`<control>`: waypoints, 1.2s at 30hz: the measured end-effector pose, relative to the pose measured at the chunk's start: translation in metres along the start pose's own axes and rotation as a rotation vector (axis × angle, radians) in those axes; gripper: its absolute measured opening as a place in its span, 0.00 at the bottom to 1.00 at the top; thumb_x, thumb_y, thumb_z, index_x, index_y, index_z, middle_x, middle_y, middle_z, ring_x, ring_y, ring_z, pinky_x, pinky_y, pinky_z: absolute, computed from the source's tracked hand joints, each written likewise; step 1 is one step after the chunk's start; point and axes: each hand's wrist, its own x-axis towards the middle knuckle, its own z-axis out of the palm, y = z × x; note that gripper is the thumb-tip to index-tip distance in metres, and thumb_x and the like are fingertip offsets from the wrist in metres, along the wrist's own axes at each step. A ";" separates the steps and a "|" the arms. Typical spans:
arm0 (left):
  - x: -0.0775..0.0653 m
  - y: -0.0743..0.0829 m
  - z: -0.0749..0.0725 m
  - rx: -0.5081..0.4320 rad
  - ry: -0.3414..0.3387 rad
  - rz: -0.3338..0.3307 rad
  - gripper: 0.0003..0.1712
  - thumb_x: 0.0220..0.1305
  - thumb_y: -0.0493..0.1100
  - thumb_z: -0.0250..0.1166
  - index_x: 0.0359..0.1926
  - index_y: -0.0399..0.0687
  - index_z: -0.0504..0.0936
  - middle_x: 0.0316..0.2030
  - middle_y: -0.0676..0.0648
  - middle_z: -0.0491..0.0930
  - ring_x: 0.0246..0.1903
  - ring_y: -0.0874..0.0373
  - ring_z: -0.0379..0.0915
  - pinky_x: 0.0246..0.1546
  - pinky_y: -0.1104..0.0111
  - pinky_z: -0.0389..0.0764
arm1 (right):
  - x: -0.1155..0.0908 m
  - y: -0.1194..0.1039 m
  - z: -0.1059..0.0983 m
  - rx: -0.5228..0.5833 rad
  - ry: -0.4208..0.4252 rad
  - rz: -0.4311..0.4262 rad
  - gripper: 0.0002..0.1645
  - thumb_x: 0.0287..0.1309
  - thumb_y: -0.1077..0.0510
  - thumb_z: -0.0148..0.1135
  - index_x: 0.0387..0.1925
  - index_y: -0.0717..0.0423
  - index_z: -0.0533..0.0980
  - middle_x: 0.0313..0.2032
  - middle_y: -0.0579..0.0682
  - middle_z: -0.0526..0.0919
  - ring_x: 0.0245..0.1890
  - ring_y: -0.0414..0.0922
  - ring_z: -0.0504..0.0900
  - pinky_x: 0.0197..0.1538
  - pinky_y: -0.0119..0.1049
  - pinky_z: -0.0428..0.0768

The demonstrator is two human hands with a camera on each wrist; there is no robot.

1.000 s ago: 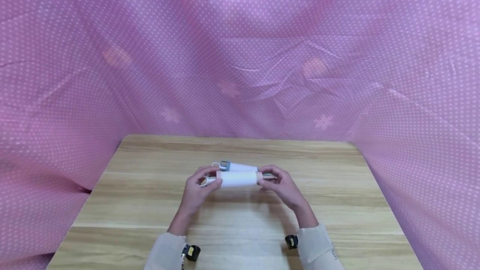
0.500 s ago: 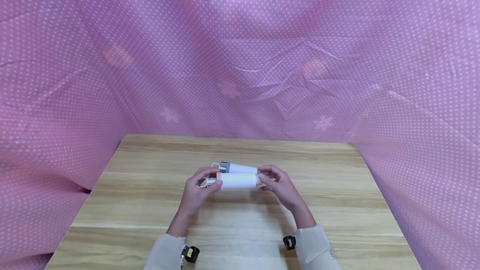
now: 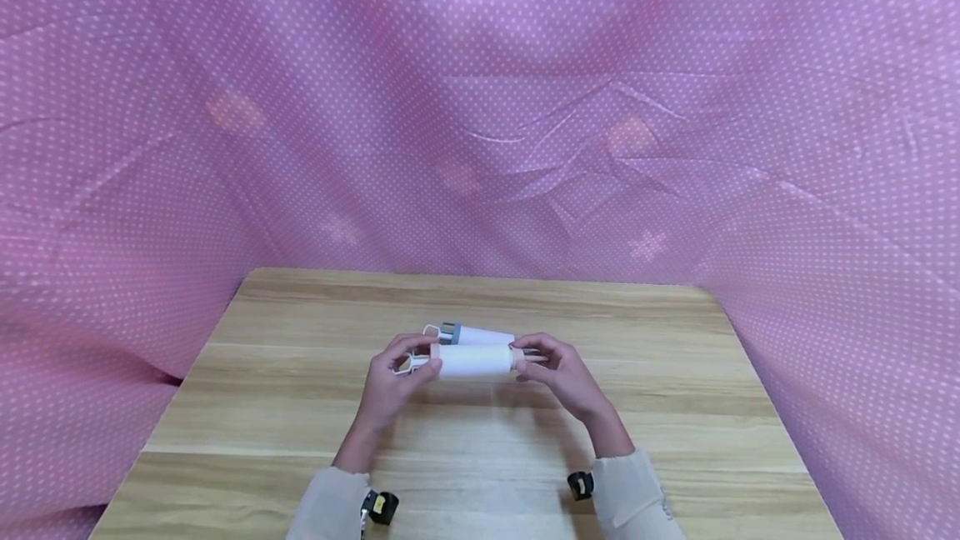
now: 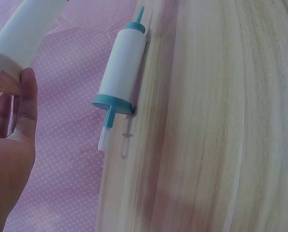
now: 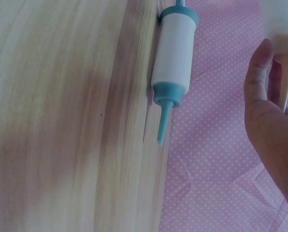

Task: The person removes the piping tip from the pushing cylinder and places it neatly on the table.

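Observation:
A white-barrelled decorating syringe with peach end caps (image 3: 474, 360) is held level between both hands above the table. My left hand (image 3: 384, 386) pinches the cap at its plunger end, where a pale looped handle sticks out between thumb and fingers. At the other end my right hand (image 3: 570, 377) pinches the nozzle cap, thumb in front and fingers behind; the peach nozzle points along the palm in the right wrist view. Just behind lies a second syringe with teal caps (image 3: 486, 335) on the table, its teal nozzle (image 5: 164, 123) and plunger end visible in the wrist views.
The wooden table (image 3: 480, 473) extends around the hands. Pink dotted cloth (image 3: 480, 148) hangs at the back and both sides. A small black camera (image 3: 385, 508) sits at the left wrist, another black camera (image 3: 581, 486) at the right.
My right fingers shifted over the nozzle cap, covering the nozzle half a second ago; now it shows again. The held syringe has moved very slightly left. The teal-capped syringe stays put.

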 end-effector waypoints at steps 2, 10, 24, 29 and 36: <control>0.001 0.000 0.000 0.004 -0.001 0.002 0.18 0.62 0.37 0.72 0.53 0.41 0.85 0.55 0.42 0.80 0.51 0.49 0.76 0.45 0.66 0.84 | 0.001 0.000 0.000 0.010 0.022 0.007 0.17 0.69 0.62 0.63 0.52 0.72 0.76 0.55 0.61 0.79 0.48 0.50 0.82 0.48 0.47 0.86; -0.002 -0.001 0.001 0.018 -0.003 -0.017 0.20 0.60 0.38 0.74 0.54 0.38 0.84 0.55 0.45 0.79 0.52 0.48 0.75 0.44 0.67 0.82 | 0.001 0.004 0.002 0.067 0.045 0.130 0.25 0.72 0.54 0.60 0.57 0.73 0.73 0.52 0.60 0.79 0.48 0.51 0.82 0.55 0.50 0.82; -0.002 -0.005 0.001 0.035 0.020 -0.027 0.20 0.59 0.38 0.75 0.53 0.41 0.85 0.54 0.45 0.80 0.52 0.49 0.76 0.44 0.67 0.80 | -0.004 0.007 -0.003 0.028 -0.014 0.109 0.25 0.65 0.63 0.67 0.60 0.70 0.73 0.55 0.62 0.77 0.49 0.55 0.82 0.57 0.50 0.82; 0.002 -0.003 0.002 0.019 0.017 -0.016 0.20 0.60 0.38 0.74 0.53 0.41 0.85 0.54 0.44 0.80 0.52 0.46 0.75 0.44 0.67 0.79 | -0.001 0.005 -0.004 0.027 0.003 0.083 0.25 0.64 0.64 0.66 0.60 0.70 0.74 0.54 0.62 0.78 0.48 0.52 0.83 0.54 0.46 0.84; 0.003 -0.001 0.003 0.019 0.022 -0.037 0.20 0.59 0.39 0.74 0.53 0.42 0.85 0.54 0.47 0.80 0.52 0.48 0.75 0.46 0.64 0.77 | -0.002 0.005 -0.005 0.024 0.014 0.050 0.25 0.64 0.64 0.67 0.60 0.71 0.73 0.55 0.63 0.78 0.48 0.50 0.83 0.53 0.43 0.84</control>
